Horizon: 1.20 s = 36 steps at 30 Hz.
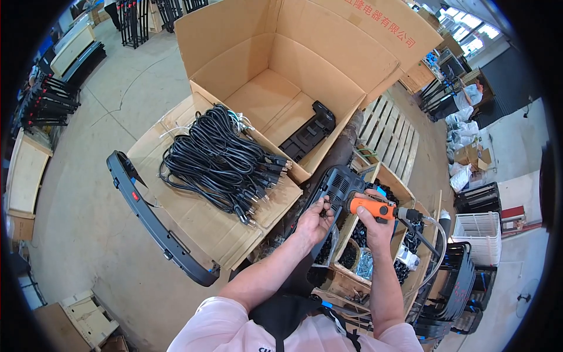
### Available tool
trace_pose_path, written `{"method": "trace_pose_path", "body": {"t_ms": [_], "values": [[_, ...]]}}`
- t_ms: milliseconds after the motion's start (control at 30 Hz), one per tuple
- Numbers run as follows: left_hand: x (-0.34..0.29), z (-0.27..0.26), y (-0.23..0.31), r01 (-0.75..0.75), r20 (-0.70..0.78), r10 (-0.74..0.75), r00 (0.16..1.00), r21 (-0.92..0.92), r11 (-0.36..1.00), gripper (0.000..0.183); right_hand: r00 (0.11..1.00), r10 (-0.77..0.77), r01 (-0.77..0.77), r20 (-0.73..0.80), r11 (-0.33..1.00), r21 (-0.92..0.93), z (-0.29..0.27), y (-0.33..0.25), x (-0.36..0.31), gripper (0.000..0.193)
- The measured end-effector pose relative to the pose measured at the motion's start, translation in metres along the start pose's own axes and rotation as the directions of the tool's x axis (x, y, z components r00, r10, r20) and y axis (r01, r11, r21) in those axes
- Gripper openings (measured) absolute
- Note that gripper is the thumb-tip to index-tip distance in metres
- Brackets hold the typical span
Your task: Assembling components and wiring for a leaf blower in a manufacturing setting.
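My right hand (380,227) is wrapped round an orange power screwdriver (366,206), which lies level with its hose end to the right. The driver's front end points left, over a black plastic housing (338,182) with vent slots. Close to that end, my left hand (314,223) has its fingers pinched together against the housing's near side. Whatever they hold is too small to make out. Left of the housing, a large bundle of black power cords (214,155) with plugs lies on a cardboard flap (240,243).
An open carton (234,56) stands ahead with a black plastic part (309,132) inside. A wooden compartment tray (403,192) at right holds small black parts and a bag of screws (364,264). A long black curved frame (149,217) leans at left. Behind is a wooden pallet (390,135).
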<state>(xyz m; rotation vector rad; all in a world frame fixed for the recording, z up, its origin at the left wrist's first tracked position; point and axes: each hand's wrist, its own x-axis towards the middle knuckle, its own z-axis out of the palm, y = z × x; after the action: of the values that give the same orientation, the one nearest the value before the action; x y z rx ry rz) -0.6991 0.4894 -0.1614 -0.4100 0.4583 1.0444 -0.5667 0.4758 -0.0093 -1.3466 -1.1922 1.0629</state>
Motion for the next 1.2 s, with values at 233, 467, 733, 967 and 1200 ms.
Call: {"method": "trace_pose_path", "body": {"t_ms": [233,467,733,967,1200], "values": [[-0.001,-0.005,0.003,0.042,0.055,-0.04,0.998,-0.044,0.998,0.021,1.0,0.01,-0.011,-0.007,1.0,-0.019,0.003,-0.004,-0.002,0.052],[-0.007,-0.001,0.001,0.036,0.049,-0.035,0.998,-0.01,0.999,0.024,1.0,-0.005,0.006,0.022,0.999,-0.051,0.004,0.001,0.002,0.053],[-0.033,0.005,-0.022,0.102,-0.082,-0.08,0.993,0.317,0.943,0.029,0.999,-0.038,0.037,-0.008,0.995,-0.097,0.017,0.025,0.022,0.054],[-0.049,-0.029,-0.025,0.081,0.097,-0.149,0.984,0.502,0.861,0.027,0.999,-0.039,0.043,0.035,0.991,-0.126,0.025,0.035,0.031,0.052],[-0.076,-0.032,-0.021,0.063,0.061,-0.127,0.99,0.613,0.787,0.028,0.995,-0.025,0.046,0.095,0.974,-0.222,0.033,0.032,0.051,0.039]]}}
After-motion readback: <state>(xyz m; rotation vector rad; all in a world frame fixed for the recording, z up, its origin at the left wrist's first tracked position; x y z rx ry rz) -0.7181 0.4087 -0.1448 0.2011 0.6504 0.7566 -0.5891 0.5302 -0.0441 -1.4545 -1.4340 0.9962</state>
